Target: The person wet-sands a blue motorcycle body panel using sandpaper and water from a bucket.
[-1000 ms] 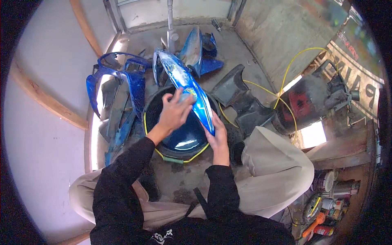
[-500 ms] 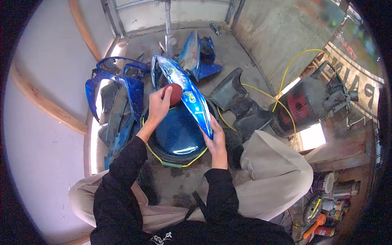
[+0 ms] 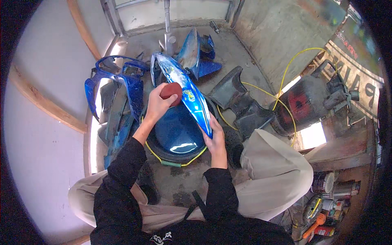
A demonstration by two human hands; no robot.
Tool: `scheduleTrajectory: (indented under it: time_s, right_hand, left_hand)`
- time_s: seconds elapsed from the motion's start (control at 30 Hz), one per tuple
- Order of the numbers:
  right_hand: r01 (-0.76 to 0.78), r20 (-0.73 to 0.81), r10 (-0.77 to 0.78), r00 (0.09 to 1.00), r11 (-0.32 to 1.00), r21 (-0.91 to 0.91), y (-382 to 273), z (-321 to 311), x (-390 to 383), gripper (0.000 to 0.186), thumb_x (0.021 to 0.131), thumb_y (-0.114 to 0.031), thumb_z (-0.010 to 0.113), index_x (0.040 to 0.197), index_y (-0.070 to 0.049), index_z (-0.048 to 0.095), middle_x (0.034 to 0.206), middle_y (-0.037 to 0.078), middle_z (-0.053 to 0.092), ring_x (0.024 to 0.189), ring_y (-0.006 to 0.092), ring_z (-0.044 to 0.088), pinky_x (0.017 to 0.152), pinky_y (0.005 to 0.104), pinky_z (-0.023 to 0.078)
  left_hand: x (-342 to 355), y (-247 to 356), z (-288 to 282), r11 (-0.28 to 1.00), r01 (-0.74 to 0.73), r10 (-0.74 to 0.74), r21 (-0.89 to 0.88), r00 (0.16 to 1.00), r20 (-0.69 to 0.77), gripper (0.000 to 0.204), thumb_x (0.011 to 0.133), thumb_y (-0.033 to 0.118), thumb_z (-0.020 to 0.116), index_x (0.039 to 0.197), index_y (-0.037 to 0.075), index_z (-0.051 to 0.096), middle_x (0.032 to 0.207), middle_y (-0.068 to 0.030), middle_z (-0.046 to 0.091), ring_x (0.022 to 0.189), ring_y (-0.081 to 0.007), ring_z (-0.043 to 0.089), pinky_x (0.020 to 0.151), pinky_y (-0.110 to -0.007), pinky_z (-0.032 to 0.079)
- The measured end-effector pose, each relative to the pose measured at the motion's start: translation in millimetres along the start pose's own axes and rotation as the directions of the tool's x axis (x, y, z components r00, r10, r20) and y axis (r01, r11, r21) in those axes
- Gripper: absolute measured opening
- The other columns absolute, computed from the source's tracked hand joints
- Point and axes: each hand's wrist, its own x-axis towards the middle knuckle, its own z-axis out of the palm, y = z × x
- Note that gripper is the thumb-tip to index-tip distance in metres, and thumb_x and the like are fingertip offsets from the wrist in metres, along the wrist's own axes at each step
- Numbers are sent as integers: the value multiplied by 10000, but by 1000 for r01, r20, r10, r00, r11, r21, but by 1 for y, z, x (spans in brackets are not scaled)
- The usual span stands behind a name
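A reddish-brown piece of sandpaper (image 3: 174,89), round in outline, is gripped between the thumb and fingers of my left hand (image 3: 157,103). It lies against the left edge of a long, pointed blue fairing panel (image 3: 198,107) with pale, worn patches and white stripes. My right hand (image 3: 216,141) holds this panel by its narrow near end, fingers wrapped round the edge. The panel slants over a dark bucket (image 3: 164,155) of bluish liquid, whose yellow handle has a green grip. Part of the sandpaper is hidden behind my left fingers.
A blue front fairing frame (image 3: 134,77) stands at the left beside long dark panels. More blue body parts (image 3: 209,69) lie beyond the bucket. To the right are a black plastic part (image 3: 241,102), a yellow hose (image 3: 281,83) and a dark tank (image 3: 302,104). Cans (image 3: 323,182) crowd the lower right.
My left hand has turned slightly, its thumb now lower on the sandpaper, which has tilted and shifted a little left. My right hand and the panel have hardly moved.
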Motion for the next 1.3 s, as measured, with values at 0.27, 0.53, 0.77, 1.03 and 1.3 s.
scheduleTrajectory:
  time_s: [0.27,0.53,0.77,1.03,1.3]
  right_hand:
    - [-7,10,7,1000,1000,-19,2,4,0,592,1035,-233,577,1535,35,405,1481,151,554,1309,243,586,1100,389,482]
    - [8,4,-8,1000,996,-83,1,-8,0,530,1055,-204,541,1524,22,445,1462,149,575,1330,245,561,1153,399,416]
    - [-9,31,9,999,1000,-6,-1,-4,1,588,1036,-250,580,1535,16,420,1467,144,567,1303,230,581,1106,384,466]
    - [-8,11,8,1000,1000,-4,-3,4,-3,521,1059,-194,535,1522,25,441,1443,149,586,1269,234,606,1081,398,494]
    - [-12,10,13,1000,999,-44,-1,-11,1,599,1024,-252,610,1526,21,433,1429,137,594,1249,213,612,1071,384,492]
  left_hand:
    - [-22,2,19,739,-516,481,433,854,198,364,682,-16,745,1040,51,743,1065,-94,707,1031,-319,651,917,-400,532]
    - [-60,10,65,585,-803,548,113,494,675,401,568,76,784,941,93,637,1120,-82,644,1123,-312,622,895,-442,495]
    - [-43,9,45,618,-697,539,364,712,449,383,590,58,772,947,65,633,1081,-77,645,1081,-317,620,901,-424,507]
    - [-32,0,41,611,-727,587,313,682,436,167,848,198,771,912,71,684,1059,-70,677,1044,-278,658,851,-413,519]
    - [-58,1,65,524,-844,699,114,502,509,169,869,163,761,987,65,691,1055,-79,702,1032,-258,678,828,-392,523]
